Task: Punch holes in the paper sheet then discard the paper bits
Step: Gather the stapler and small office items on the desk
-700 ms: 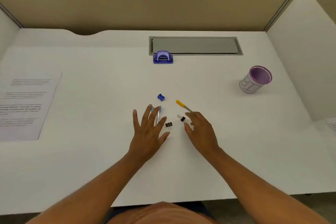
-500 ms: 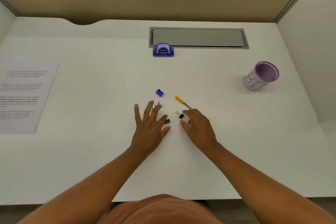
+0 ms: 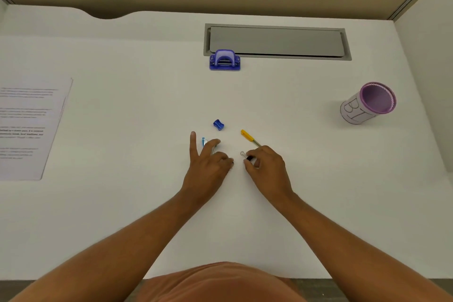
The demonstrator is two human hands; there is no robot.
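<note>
The blue hole punch (image 3: 224,60) stands at the back of the white desk (image 3: 122,203), just in front of a grey hatch. The printed paper sheet (image 3: 29,127) lies flat at the far left. My left hand (image 3: 208,167) is at the desk's middle. Its index finger is straight, its middle finger lies on a blue-capped pen (image 3: 203,141), and its other fingers curl over a small black binder clip that is almost hidden. My right hand (image 3: 268,169) pinches another black binder clip (image 3: 248,157) between thumb and forefinger. Both hands are far from the punch and the paper.
A blue sharpener (image 3: 218,124) and a yellow-capped pen (image 3: 247,135) lie just beyond my hands. A purple mesh cup (image 3: 367,105) with a white label stands at the right. The grey hatch (image 3: 277,41) is set into the desk's back. Partition walls close in the sides.
My left hand's outer fingers have curled over the small clip, which was visible before. My right thumb and forefinger have closed on the other clip. The view has tilted down slightly.
</note>
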